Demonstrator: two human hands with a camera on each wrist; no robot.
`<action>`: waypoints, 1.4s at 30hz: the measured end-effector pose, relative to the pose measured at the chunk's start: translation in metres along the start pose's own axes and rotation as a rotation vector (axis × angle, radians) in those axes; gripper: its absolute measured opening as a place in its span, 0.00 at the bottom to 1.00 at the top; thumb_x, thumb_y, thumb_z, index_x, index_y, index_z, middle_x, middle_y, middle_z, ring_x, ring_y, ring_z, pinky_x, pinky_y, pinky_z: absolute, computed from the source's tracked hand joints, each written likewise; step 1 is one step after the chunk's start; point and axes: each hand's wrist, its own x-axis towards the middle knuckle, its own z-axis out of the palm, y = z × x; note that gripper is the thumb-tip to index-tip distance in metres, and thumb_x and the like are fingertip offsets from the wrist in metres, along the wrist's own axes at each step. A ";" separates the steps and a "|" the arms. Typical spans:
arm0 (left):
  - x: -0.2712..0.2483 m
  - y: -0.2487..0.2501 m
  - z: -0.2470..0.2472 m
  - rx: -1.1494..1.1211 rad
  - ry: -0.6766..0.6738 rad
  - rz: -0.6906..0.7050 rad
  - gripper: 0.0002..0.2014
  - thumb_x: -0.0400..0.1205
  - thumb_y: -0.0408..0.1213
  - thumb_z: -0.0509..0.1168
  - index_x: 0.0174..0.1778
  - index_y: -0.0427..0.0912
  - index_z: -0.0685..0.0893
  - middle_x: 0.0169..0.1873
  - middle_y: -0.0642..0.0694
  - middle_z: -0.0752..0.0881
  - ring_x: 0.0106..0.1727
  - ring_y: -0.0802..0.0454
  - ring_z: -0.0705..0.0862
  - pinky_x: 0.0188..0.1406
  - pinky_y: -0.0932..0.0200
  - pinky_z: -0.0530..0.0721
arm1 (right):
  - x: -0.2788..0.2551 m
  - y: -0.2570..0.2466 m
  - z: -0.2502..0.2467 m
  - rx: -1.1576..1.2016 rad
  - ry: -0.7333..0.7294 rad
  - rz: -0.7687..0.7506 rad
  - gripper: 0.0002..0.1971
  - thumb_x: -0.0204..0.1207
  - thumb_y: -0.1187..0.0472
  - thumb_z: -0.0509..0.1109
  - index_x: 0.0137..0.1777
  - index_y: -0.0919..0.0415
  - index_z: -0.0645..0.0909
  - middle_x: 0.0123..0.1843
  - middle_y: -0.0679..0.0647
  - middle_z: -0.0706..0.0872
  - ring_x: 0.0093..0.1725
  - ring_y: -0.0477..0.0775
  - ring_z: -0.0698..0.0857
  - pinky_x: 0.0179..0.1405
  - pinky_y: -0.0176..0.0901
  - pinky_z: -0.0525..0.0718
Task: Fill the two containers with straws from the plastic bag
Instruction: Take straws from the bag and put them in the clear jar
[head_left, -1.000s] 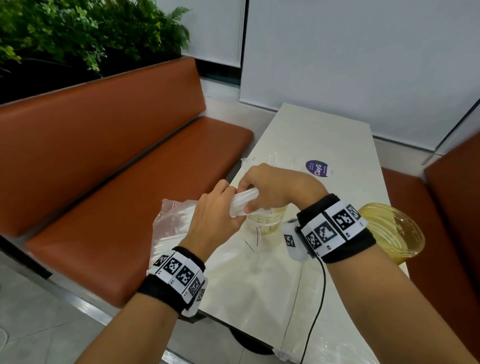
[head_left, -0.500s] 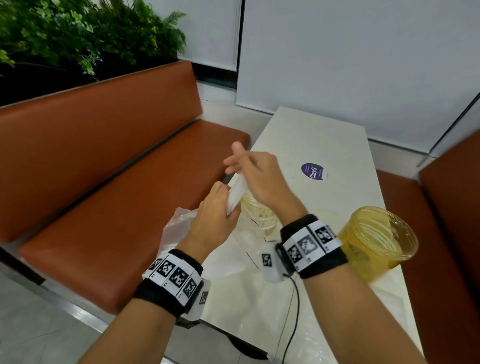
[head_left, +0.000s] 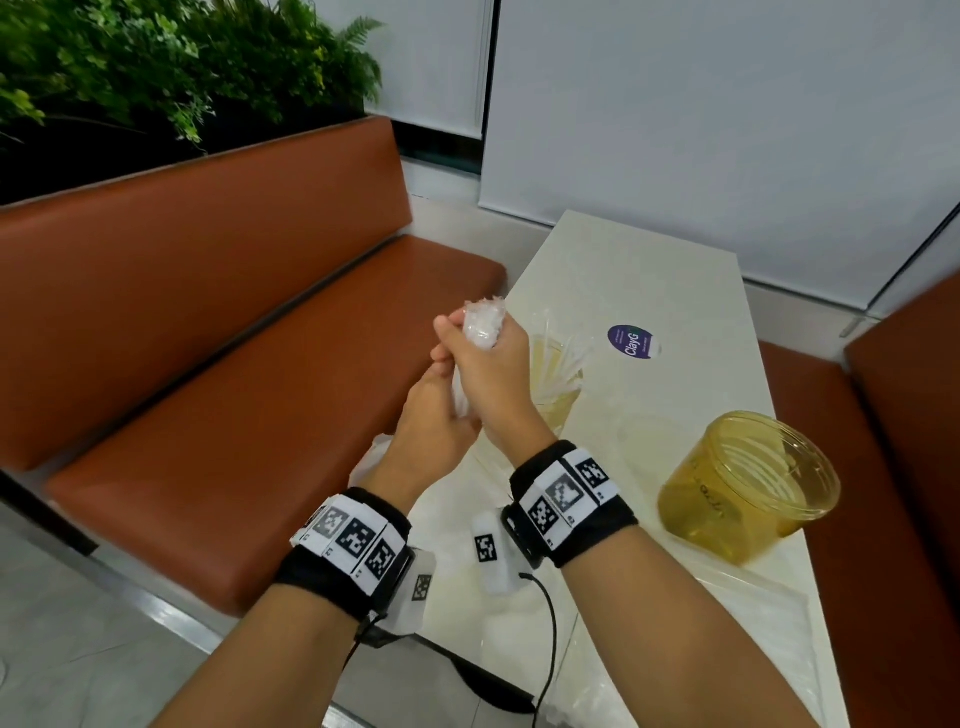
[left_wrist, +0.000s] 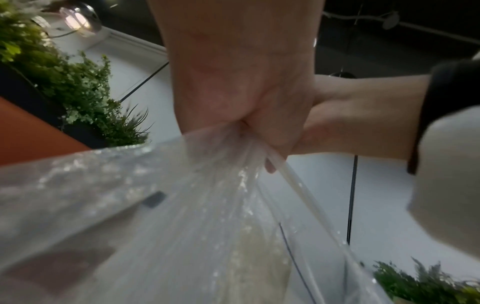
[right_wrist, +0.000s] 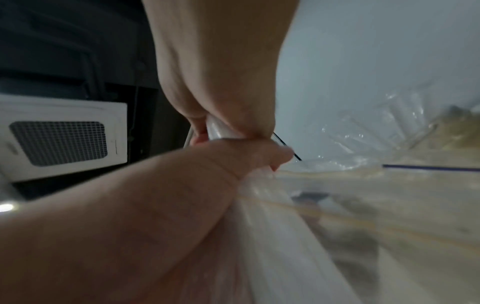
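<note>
My right hand (head_left: 485, 364) is fisted round a bundle of clear-wrapped straws (head_left: 484, 323), whose ends stick out above the fist. Just below it, my left hand (head_left: 434, 431) grips the gathered neck of the clear plastic bag (head_left: 384, 457). In the left wrist view, the left hand (left_wrist: 241, 98) bunches the bag (left_wrist: 155, 216) and one straw (left_wrist: 298, 185) runs down inside. In the right wrist view, the right hand (right_wrist: 223, 82) clamps the straws (right_wrist: 221, 131) above the left hand (right_wrist: 168, 195). A clear yellowish container (head_left: 558, 379) holding several straws stands behind my hands. An empty yellow container (head_left: 748, 488) stands to the right.
The white table (head_left: 649, 270) carries a round purple sticker (head_left: 631, 340) beyond the containers. Orange benches (head_left: 234, 364) run along both sides, with green plants (head_left: 156, 67) behind the left one. A black cable (head_left: 550, 639) hangs from my right wrist.
Both hands have risen off the table. The right hand has slid up to the top of the straw bundle, now upright, while the left keeps hold of the bag below it.
</note>
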 end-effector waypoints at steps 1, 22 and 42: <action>-0.001 -0.003 0.000 0.013 0.000 -0.018 0.32 0.70 0.46 0.66 0.70 0.37 0.78 0.61 0.44 0.85 0.62 0.46 0.85 0.55 0.53 0.86 | 0.002 -0.002 0.001 0.015 0.025 -0.006 0.05 0.79 0.64 0.76 0.47 0.59 0.81 0.31 0.53 0.85 0.29 0.48 0.86 0.34 0.43 0.87; -0.010 0.006 -0.041 0.308 -0.013 -0.109 0.24 0.73 0.22 0.70 0.62 0.50 0.84 0.55 0.57 0.77 0.58 0.57 0.81 0.54 0.57 0.88 | 0.110 -0.030 -0.055 -0.094 0.261 -0.412 0.09 0.78 0.55 0.75 0.45 0.49 0.76 0.39 0.52 0.83 0.36 0.58 0.82 0.38 0.64 0.86; -0.005 0.030 -0.070 0.323 -0.090 0.007 0.34 0.71 0.14 0.61 0.62 0.56 0.84 0.52 0.62 0.76 0.54 0.57 0.81 0.46 0.50 0.89 | 0.103 0.058 -0.090 -0.964 0.020 -0.401 0.20 0.88 0.47 0.60 0.53 0.58 0.90 0.54 0.52 0.88 0.60 0.55 0.81 0.55 0.48 0.77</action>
